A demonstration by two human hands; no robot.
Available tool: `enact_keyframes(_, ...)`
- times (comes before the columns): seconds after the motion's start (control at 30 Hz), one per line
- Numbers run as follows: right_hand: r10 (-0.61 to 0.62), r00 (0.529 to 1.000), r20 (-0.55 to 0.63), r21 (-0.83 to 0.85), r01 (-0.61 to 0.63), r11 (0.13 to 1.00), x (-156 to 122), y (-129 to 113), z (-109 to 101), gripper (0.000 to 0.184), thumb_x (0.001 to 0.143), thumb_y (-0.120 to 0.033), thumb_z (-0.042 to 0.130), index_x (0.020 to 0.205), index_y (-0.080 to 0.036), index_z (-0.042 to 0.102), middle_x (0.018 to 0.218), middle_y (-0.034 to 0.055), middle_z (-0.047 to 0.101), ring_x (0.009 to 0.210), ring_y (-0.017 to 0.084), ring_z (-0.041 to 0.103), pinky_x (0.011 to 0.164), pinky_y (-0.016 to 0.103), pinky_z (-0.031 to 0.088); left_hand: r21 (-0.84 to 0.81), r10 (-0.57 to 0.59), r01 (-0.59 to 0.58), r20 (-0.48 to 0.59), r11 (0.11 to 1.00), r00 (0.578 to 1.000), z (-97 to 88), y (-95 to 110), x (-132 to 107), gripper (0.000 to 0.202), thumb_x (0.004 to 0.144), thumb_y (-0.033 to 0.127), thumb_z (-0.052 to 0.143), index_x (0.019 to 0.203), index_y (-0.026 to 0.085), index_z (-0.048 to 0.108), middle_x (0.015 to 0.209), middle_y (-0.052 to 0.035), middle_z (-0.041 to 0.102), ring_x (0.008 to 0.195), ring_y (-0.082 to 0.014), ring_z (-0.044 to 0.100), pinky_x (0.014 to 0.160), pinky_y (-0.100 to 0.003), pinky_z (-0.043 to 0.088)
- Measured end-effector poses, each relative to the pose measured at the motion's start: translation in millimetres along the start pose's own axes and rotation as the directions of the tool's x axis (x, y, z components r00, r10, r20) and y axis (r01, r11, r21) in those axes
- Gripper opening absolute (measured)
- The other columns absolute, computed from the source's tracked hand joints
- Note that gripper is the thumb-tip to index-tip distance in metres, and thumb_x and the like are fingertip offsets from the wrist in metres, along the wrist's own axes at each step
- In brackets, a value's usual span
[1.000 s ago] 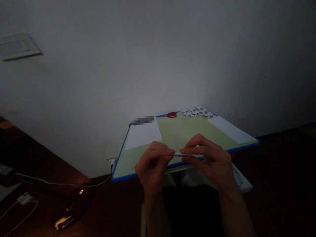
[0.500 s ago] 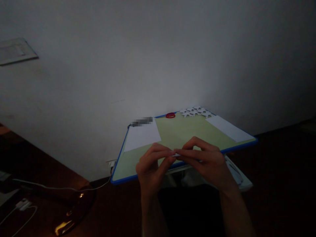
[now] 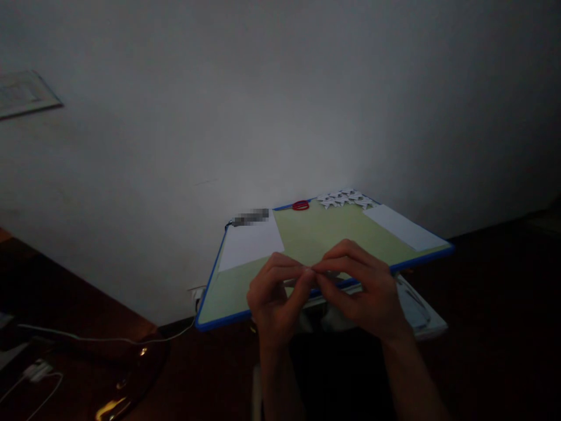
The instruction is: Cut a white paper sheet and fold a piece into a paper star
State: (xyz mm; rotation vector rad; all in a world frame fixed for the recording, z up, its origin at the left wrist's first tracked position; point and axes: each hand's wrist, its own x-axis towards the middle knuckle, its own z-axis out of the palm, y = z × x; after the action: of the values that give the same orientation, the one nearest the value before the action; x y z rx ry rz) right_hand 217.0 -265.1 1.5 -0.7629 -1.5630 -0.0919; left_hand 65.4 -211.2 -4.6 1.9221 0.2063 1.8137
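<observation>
Dim, gray light. The wall (image 3: 263,105) is palest near the center and darkens toward the corners; the lower-right floor (image 3: 504,333) is nearly black. Yellow glare streaks a glossy base (image 3: 135,380), lower left. The left hand (image 3: 274,301) and right hand (image 3: 370,292) look shadowed, softly detailed.

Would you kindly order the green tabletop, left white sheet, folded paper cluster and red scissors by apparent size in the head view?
1. Green tabletop
2. Left white sheet
3. Folded paper cluster
4. Red scissors

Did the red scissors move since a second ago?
No. The red scissors lie at the same spot on the green tabletop, left of the white folded shapes; only the camera view shifted.
</observation>
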Motion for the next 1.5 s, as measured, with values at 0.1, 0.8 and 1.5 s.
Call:
enact_keyframes(0.1,-0.024,1.0,-0.001,-0.044,0.024,0.999,1,0,1,0.008,0.092,-0.01,0.073,0.094,-0.018,0.075,0.084,0.0042,0.069,0.079,0.019,0.064,0.071,0.036,0.051,0.044,-0.026,0.027,-0.023,0.999,0.999,1.8,2,-1,0.015,0.089,0.005,0.076,0.088,0.019,0.072,0.079,0.0022,0.067,0.074,-0.0122,0.061,0.066,-0.026,0.048)
enact_keyframes(0.8,0.07,0.997,-0.029,0.12,-0.066,0.991,2,0,0,0.012,0.091,-0.009,0.074,0.096,-0.02,0.076,0.088,0.003,0.07,0.082,0.017,0.067,0.072,0.033,0.053,-0.109,-0.119,0.114,-0.042,0.987,0.992,0.3,0,-3,0.018,0.091,0.008,0.076,0.099,0.023,0.081,0.089,-0.0013,0.073,0.083,-0.0156,0.066,0.073,-0.028,0.052)
enact_keyframes(1.5,0.003,0.99,0.141,0.057,-0.011,0.998,-2,15,1,0.017,0.08,-0.004,0.069,0.083,-0.02,0.068,0.08,0.0003,0.067,0.077,0.018,0.063,0.074,0.035,0.047,0.051,-0.131,0.169,-0.431,0.984,0.893,-3.6,13,-5,0.011,0.088,0.016,0.08,0.079,0.021,0.076,0.073,0.0029,0.063,0.072,-0.0124,0.055,0.065,-0.025,0.044)
